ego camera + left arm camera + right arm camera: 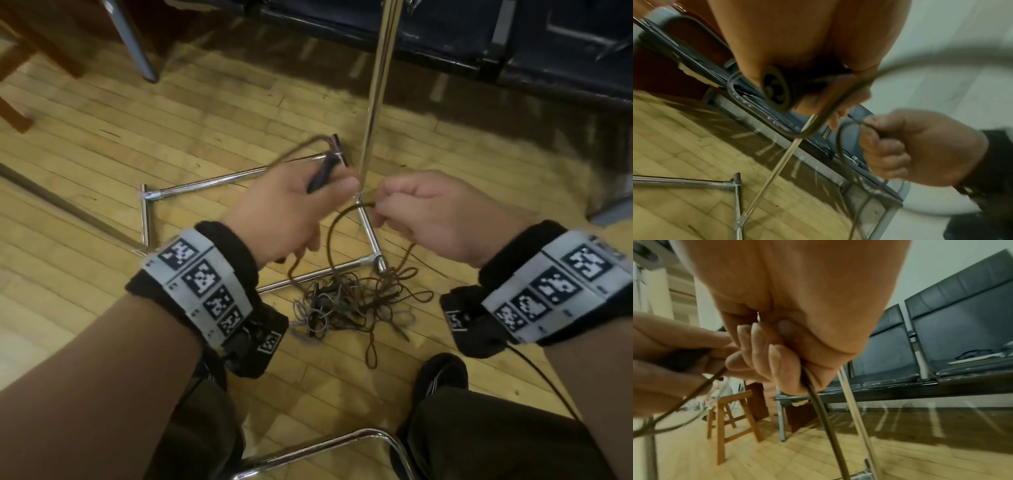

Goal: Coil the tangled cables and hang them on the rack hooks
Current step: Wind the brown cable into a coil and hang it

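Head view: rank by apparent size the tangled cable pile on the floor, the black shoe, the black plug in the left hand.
1. Tangled brown and grey cable pile
2. Black shoe, nearer the camera
3. Black plug, partly hidden by the left hand

I have both forearms reaching forward and down over my knees, each wrist wrapped in a marker-covered band. My left hand point(291, 205) is curled with thumb and fingers pinching a dark cable plug point(322, 176). My right hand point(442, 219) is a tight fist, its fingers point(777, 360) closed on the brown cable point(334, 233).
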### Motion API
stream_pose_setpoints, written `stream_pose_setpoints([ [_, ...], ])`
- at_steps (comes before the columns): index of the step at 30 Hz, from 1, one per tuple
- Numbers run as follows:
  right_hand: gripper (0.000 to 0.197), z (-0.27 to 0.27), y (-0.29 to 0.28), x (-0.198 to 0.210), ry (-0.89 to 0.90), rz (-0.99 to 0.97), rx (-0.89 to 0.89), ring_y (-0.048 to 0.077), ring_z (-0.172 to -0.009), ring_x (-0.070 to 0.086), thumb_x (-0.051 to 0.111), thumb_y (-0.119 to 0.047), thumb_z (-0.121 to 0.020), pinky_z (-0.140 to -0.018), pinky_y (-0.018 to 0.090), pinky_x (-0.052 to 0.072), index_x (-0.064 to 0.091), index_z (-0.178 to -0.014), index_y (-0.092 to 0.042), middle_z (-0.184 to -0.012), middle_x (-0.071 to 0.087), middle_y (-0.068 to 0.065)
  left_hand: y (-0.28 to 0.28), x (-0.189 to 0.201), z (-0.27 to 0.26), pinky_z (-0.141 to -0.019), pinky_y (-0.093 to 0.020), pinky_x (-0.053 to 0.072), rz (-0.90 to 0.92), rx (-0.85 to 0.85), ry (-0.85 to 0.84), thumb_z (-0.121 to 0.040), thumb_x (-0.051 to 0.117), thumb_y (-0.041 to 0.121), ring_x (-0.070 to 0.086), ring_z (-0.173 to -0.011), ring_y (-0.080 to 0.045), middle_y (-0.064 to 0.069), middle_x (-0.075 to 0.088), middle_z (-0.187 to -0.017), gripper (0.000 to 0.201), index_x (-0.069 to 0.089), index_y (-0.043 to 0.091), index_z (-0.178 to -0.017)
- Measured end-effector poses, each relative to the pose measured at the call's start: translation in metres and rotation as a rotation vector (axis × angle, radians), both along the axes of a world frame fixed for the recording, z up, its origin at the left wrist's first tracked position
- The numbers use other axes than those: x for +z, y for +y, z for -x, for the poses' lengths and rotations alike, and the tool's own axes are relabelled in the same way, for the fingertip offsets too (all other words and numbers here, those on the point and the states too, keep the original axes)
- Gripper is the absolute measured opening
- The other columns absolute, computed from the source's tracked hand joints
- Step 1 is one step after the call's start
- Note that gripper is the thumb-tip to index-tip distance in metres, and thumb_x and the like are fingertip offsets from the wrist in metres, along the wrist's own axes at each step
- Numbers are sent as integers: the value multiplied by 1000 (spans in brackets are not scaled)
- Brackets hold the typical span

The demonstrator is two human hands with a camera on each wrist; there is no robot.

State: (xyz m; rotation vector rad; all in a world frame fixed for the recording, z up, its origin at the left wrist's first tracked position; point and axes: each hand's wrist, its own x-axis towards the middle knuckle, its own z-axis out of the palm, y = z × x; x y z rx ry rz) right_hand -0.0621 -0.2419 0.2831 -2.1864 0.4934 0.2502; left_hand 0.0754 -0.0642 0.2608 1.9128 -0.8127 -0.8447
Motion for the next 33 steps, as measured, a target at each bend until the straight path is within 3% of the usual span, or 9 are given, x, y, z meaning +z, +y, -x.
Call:
stream_pose_setpoints([
  [3, 27, -11, 12, 5, -103, -104, -36, 7, -54, 42, 50, -28, -103, -58, 35, 35, 71, -90, -17, -60, 47, -10, -1, -1, 2, -40, -24, 43, -13, -107, 103, -103, 58, 57, 54, -47, -11, 0, 76, -77, 32, 75, 31, -101],
  [7, 27, -15, 14, 4, -113, -158, -72, 13, -54, 41, 51, -23, -103, -53, 36, 35, 70, -89, -11, -61, 47, -2, 7, 4, -9, -34, -15, 32, 57, -20, 243, -95, 68, 58, 41, -36, -3, 10, 57, -55, 38, 76, 28, -74],
  [9, 26, -13, 15, 1, -111, -191, -46, 17, -56, 43, 52, -26, -103, -54, 36, 38, 70, -88, -15, -64, 49, 2, 11, 4, -13, -36, -10, 33, 91, 1, 203, -94, 72, 51, 43, -35, 1, 13, 57, -53, 33, 72, 28, -70],
  [12, 33, -8, 12, -6, -84, -124, 5, 21, -59, 47, 50, -51, -95, -60, 44, 44, 70, -87, -26, -66, 53, 1, 18, 3, -21, -39, -13, 37, 57, 74, 72, -95, 73, 53, 46, -40, 2, 16, 59, -56, 30, 71, 31, -74],
  [17, 40, 14, -27, -31, 154, 77, -40, 18, -59, 51, 44, -61, -95, -65, 48, 53, 67, -86, -29, -63, 55, -5, 37, 9, -54, -41, -19, 38, 88, 464, 21, -92, 72, 57, 47, -42, 0, 17, 61, -57, 28, 71, 45, -67],
  [24, 36, 20, -48, -36, 225, 246, -111, 18, -66, 59, 46, -57, -100, -60, 34, 45, 68, -88, -31, -72, 64, -3, 40, -2, -56, -56, -29, 41, -238, 419, -421, -100, 60, 59, 61, -66, -13, 7, 66, -75, 29, 68, 34, -88],
  [26, 36, 16, -44, -33, 186, 309, -78, 25, -74, 62, 45, -50, -104, -62, 36, 46, 67, -88, -26, -80, 66, 6, 42, -2, -59, -59, -29, 43, -357, 357, -491, -104, 58, 52, 64, -77, -15, 7, 71, -93, 22, 72, 36, -111],
  [29, 31, 11, -27, -24, 96, 284, -20, 18, -66, 56, 46, -44, -105, -57, 31, 37, 64, -86, -27, -73, 60, 1, 43, -1, -51, -61, -27, 48, -377, 284, -443, -105, 57, 50, 68, -79, -15, 9, 75, -107, 34, 65, 43, -138],
  [33, 24, 0, 4, -15, 25, 185, 64, 15, -76, 62, 48, -44, -103, -65, 37, 51, 66, -94, -31, -83, 67, -2, 26, 4, -19, -45, -15, 48, -165, 61, -180, -103, 62, 49, 56, -50, -2, 31, 72, -84, 26, 64, 58, -127],
])
